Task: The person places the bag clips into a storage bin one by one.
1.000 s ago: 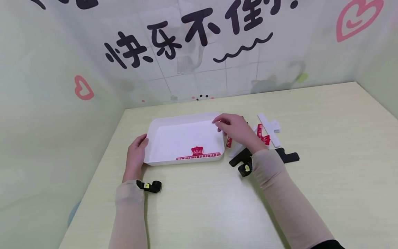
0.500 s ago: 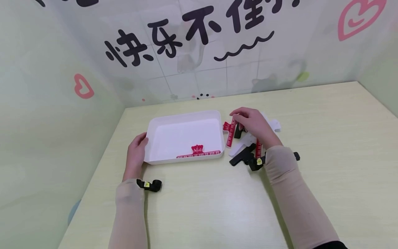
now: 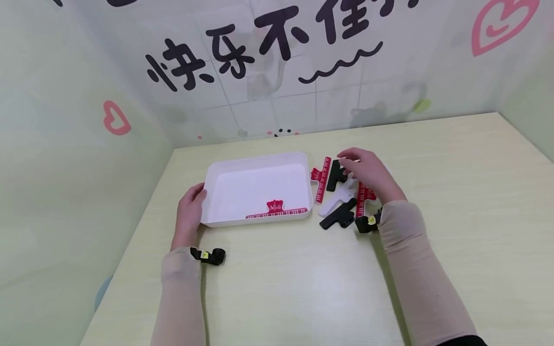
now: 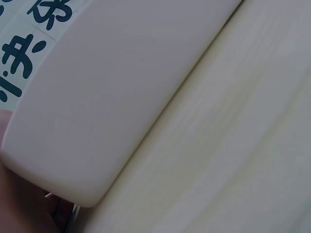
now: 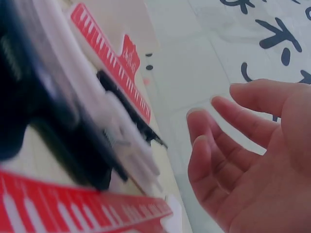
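My left hand (image 3: 188, 216) grips the left end of a white rectangular tray (image 3: 242, 187), thumb at its rim; in the left wrist view the tray's outer wall (image 4: 107, 97) hides most of the fingers. Inside the tray, along its near wall, lies a red clip (image 3: 275, 207) with a piano-key strip and crown-shaped handle. My right hand (image 3: 370, 173) is over a loose group of clips right of the tray. Its fingers are loosely bent with nothing between them, as the right wrist view of the hand (image 5: 243, 150) shows. Nearest its fingertips is a black clip (image 3: 335, 175).
Another red clip (image 3: 322, 182) lies close beside the tray's right wall. A white clip (image 3: 339, 198), a second black clip (image 3: 339, 215) and a further red clip (image 3: 361, 199) lie nearer, partly overlapping. A printed wall covering (image 3: 277, 105) stands behind the table (image 3: 277, 278).
My right hand has moved right from above the tray's right edge to over the clips, uncovering the red and black clips beside the tray. The left hand and tray stay in place.
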Motion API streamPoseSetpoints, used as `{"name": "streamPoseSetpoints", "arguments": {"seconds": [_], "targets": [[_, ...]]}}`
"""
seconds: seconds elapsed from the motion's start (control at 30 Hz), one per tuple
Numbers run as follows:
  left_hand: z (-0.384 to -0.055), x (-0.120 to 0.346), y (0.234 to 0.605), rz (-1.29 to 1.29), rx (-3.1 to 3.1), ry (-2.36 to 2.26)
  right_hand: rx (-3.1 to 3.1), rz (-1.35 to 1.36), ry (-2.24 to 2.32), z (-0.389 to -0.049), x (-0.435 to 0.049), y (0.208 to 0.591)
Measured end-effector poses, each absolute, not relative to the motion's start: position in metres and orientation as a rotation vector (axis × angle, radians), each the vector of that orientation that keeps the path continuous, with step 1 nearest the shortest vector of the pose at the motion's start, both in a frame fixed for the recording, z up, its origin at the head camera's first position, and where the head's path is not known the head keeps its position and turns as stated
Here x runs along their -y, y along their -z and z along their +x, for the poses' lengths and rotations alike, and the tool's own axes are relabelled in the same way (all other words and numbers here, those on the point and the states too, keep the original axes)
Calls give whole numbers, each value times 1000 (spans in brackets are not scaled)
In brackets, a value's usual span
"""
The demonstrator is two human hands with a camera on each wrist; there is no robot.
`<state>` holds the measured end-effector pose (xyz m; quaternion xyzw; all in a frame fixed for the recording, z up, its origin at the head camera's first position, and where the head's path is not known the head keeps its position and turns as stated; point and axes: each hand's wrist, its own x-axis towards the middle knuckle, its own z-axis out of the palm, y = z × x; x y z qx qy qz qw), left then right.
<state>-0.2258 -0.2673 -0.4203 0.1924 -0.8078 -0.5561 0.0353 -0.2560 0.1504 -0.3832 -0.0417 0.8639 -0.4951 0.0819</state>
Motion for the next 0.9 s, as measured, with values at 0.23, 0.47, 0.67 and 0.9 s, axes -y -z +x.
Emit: {"name": "streamPoseSetpoints", "arguments": {"seconds": [0.23, 0.47, 0.67, 0.9], "targets": [[-225, 268, 420, 587, 2489, 1696, -2530, -54, 1476, -254, -157, 388], [-226, 267, 419, 580, 2472, 1707, -2547, -32, 1382, -258, -158, 393], [-225, 267, 420, 601, 2481, 1704, -2596, 19, 1271, -260, -156, 396], [-226, 267, 419, 585, 2481, 1695, -2730, 5, 1118, -262, -149, 399]]}}
